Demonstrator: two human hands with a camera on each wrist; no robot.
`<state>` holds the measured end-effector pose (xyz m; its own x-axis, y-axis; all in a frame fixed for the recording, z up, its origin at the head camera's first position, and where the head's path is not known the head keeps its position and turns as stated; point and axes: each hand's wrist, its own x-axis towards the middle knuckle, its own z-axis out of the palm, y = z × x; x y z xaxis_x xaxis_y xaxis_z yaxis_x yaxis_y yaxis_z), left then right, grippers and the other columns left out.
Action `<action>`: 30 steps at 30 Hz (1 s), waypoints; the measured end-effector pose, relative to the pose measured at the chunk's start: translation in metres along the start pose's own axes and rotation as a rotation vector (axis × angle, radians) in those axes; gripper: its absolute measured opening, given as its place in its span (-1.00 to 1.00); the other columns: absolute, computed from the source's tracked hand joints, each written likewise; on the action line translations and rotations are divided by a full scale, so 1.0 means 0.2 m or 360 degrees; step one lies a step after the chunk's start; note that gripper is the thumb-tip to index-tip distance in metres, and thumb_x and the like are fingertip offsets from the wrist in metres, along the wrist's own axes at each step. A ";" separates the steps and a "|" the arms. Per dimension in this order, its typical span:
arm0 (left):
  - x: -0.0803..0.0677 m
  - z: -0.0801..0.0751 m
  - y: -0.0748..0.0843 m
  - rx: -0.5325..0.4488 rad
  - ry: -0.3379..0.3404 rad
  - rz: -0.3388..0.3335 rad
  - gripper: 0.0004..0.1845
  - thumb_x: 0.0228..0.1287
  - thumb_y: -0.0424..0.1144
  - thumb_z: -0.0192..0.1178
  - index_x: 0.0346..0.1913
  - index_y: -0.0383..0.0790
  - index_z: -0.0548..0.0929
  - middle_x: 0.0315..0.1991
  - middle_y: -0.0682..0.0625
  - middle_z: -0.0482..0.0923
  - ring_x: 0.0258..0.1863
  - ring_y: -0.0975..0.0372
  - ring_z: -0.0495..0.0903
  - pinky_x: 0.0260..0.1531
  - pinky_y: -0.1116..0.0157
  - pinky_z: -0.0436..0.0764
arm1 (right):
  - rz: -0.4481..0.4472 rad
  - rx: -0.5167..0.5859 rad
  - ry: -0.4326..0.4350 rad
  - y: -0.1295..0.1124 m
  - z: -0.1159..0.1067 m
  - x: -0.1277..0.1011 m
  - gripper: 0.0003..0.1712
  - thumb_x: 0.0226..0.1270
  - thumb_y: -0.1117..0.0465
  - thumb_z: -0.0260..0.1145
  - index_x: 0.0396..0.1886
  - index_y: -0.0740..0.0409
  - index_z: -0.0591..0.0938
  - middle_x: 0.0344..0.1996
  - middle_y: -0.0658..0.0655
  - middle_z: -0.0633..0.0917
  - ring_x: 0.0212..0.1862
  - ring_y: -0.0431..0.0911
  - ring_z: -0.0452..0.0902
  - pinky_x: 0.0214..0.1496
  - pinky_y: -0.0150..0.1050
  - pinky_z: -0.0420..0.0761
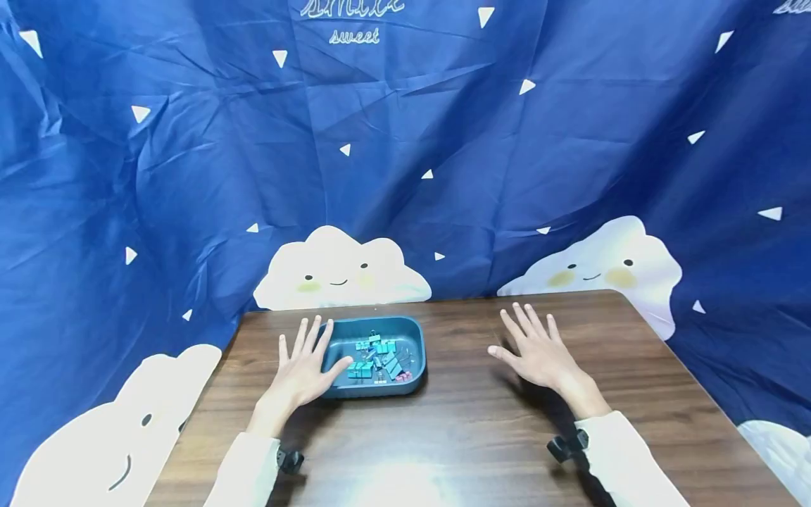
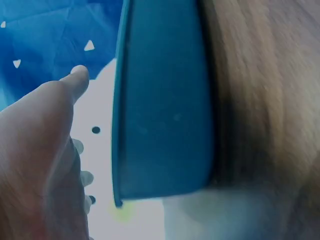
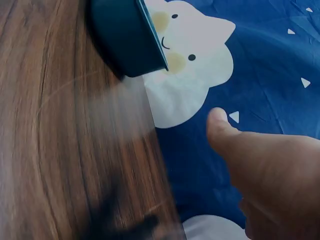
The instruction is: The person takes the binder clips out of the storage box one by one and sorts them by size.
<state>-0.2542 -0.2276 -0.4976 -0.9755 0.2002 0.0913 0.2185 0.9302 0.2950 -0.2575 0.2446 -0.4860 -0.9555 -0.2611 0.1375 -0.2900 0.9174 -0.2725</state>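
Observation:
A dark teal tray (image 1: 380, 391) with rounded corners stands on the table, left of the middle. Inside lie several turquoise binder clips (image 1: 361, 370) with wire handles, and small pink pieces (image 1: 403, 377) sit near its front right corner. My left hand (image 1: 303, 373), fingers spread, is over the tray's left side and overlaps it in the head view; nothing is held. From the left wrist, the tray's outer wall (image 2: 165, 100) shows beside the thumb (image 2: 75, 82). Farther right, my right hand (image 1: 541, 358) hovers above the table with straight, parted fingers and holds nothing.
The brown wood-grain table (image 1: 462, 422) has a bright glare patch near its front. Behind it hangs a blue curtain (image 1: 405, 190) printed with white clouds and triangles. Each white-sleeved wrist wears a small black camera, such as the right camera (image 1: 564, 447).

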 end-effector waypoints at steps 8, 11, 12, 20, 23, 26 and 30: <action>-0.05 0.04 -0.09 -0.0013 0.0035 -0.0020 0.04 0.49 0.46 0.03 0.76 -0.07 -0.01 0.78 -0.15 -0.14 0.77 -0.13 -0.28 0.61 -0.43 -0.42 | -0.0086 0.0130 0.0148 -0.13 0.03 0.09 -0.19 0.62 -0.22 0.22 0.56 0.27 0.46 0.50 0.37 0.51 0.55 0.34 0.38 0.57 0.36 0.36; -0.05 0.06 -0.10 -0.0003 0.0041 -0.0031 0.03 0.50 0.43 0.05 0.76 -0.09 0.00 0.78 -0.13 -0.13 0.77 -0.10 -0.28 0.61 -0.42 -0.43 | -0.0104 0.0214 0.0156 -0.21 0.04 0.13 -0.27 0.62 -0.20 0.23 0.50 0.22 0.53 0.42 0.30 0.61 0.47 0.30 0.48 0.52 0.31 0.44; -0.05 0.07 -0.11 0.0006 0.0044 -0.0035 0.03 0.50 0.43 0.05 0.76 -0.10 0.01 0.78 -0.13 -0.13 0.77 -0.11 -0.26 0.61 -0.43 -0.42 | -0.0115 0.0242 0.0154 -0.24 0.04 0.14 -0.29 0.62 -0.20 0.24 0.48 0.21 0.56 0.40 0.28 0.63 0.46 0.28 0.50 0.52 0.29 0.45; -0.07 0.12 -0.13 0.0008 0.0084 -0.0029 0.07 0.50 0.45 0.03 0.74 -0.21 0.03 0.76 -0.16 -0.04 0.77 -0.09 -0.14 0.64 -0.39 -0.32 | -0.0258 0.0332 0.0129 -0.52 0.09 0.24 -0.51 0.57 -0.05 0.35 0.31 0.12 0.68 0.20 0.13 0.74 0.26 0.05 0.65 0.35 0.09 0.65; -0.07 0.12 -0.13 -0.0001 0.0083 -0.0022 0.08 0.50 0.48 -0.01 0.74 -0.23 0.04 0.76 -0.15 -0.04 0.77 -0.07 -0.13 0.66 -0.37 -0.29 | -0.0337 0.0300 0.0069 -0.60 0.12 0.28 -0.58 0.54 0.02 0.39 0.24 0.12 0.71 0.11 0.10 0.76 0.17 0.00 0.67 0.28 0.02 0.68; -0.08 0.12 -0.13 0.0001 0.0069 -0.0019 0.09 0.49 0.51 -0.05 0.73 -0.24 0.04 0.76 -0.16 -0.03 0.77 -0.08 -0.12 0.67 -0.35 -0.26 | -0.0429 0.0246 0.0017 -0.67 0.15 0.33 -0.66 0.52 0.07 0.41 0.15 0.13 0.76 0.03 0.08 0.78 0.09 -0.02 0.65 0.21 -0.02 0.70; -0.07 0.13 -0.13 0.0020 0.0075 -0.0012 0.10 0.49 0.52 -0.07 0.73 -0.26 0.05 0.75 -0.18 -0.01 0.76 -0.09 -0.08 0.67 -0.34 -0.23 | -0.0535 0.0156 -0.0012 -0.74 0.20 0.38 -0.75 0.47 0.13 0.44 0.01 0.14 0.80 -0.06 0.09 0.80 -0.02 -0.01 0.63 0.08 -0.03 0.70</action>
<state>-0.2460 -0.2475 -0.5307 -0.9747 0.1790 0.1338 0.2107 0.9354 0.2838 -0.2897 0.0770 -0.4736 -0.8059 -0.5463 0.2282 -0.5920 0.7466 -0.3035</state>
